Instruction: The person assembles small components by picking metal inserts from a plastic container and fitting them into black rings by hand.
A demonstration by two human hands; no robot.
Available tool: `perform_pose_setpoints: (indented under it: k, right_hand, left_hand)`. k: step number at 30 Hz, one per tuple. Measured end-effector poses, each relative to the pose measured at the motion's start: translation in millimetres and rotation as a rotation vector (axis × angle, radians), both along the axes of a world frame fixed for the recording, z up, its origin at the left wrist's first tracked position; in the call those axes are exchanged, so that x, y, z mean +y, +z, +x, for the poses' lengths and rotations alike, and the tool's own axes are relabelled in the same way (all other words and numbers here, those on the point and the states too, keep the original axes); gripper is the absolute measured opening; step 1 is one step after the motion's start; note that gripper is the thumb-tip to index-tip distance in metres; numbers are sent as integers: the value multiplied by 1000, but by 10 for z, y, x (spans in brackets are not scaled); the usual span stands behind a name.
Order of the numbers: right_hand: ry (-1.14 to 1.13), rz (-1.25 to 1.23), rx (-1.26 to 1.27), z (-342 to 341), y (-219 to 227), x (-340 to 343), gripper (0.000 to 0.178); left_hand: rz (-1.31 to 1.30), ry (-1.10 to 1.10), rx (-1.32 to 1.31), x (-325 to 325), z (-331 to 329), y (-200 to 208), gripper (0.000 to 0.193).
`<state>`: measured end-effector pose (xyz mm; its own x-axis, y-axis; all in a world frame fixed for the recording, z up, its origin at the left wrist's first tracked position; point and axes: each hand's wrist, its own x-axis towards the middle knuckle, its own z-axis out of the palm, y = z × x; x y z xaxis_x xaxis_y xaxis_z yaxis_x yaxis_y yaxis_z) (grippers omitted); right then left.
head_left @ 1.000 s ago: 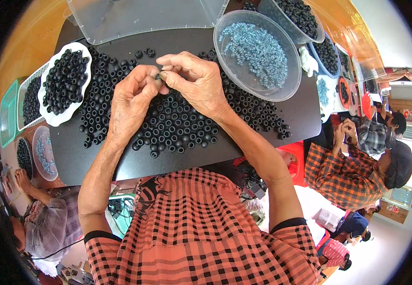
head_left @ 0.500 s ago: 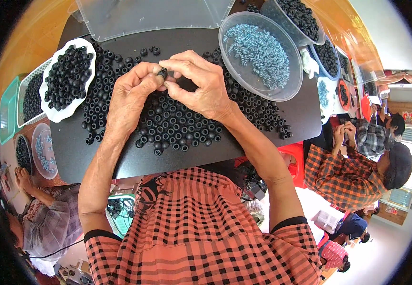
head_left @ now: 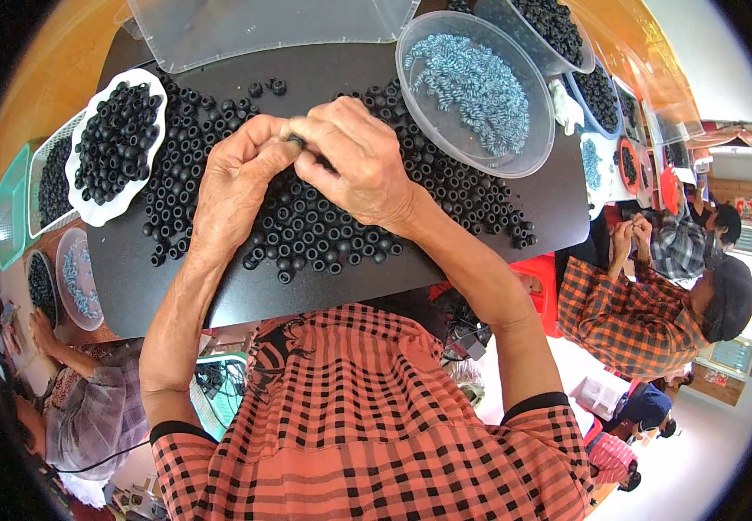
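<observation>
At the centre of the frame, the left hand (head_left: 235, 178) and right hand (head_left: 360, 161) meet fingertip to fingertip, pinching one small black ring (head_left: 296, 139) between thumbs and forefingers above a heap of black rings (head_left: 306, 234) on a black tray (head_left: 220, 295). Whether a second part is being pressed in cannot be told. Keeping the piece low over the heap and squarely gripped looks the surest way. A clear bowl of pale blue-grey springs (head_left: 480, 82) sits upper right; a white dish of rings (head_left: 115, 143) upper left.

Head cam, one view, looks steeply down, close over black tray (head_left: 220, 295).
</observation>
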<state>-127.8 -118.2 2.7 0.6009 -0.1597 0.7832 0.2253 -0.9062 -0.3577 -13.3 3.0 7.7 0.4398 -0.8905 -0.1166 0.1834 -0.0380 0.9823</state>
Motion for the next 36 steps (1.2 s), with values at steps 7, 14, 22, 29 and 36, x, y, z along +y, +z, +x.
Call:
perform_pose_setpoints:
  k: [7, 14, 22, 29, 36]
  right_hand:
    - [-3, 212, 69, 7, -8, 51, 36]
    - [-41, 57, 57, -19, 29, -19, 33]
    - [-34, 22, 21, -224, 193, 98, 19]
    - [-485, -210, 11, -686, 789, -1400, 16]
    - [-479, -137, 5, -595, 978, -1361, 21]
  left_hand:
    - [-52, 3, 118, -37, 29, -4, 9]
    - [-55, -98, 122, -67, 74, 16, 10]
    - [-110, -9, 25, -21, 45, 37, 22]
    - [-189, -29, 65, -24, 128, -18, 29]
    - [-203, -15, 107, -78, 206, -62, 33]
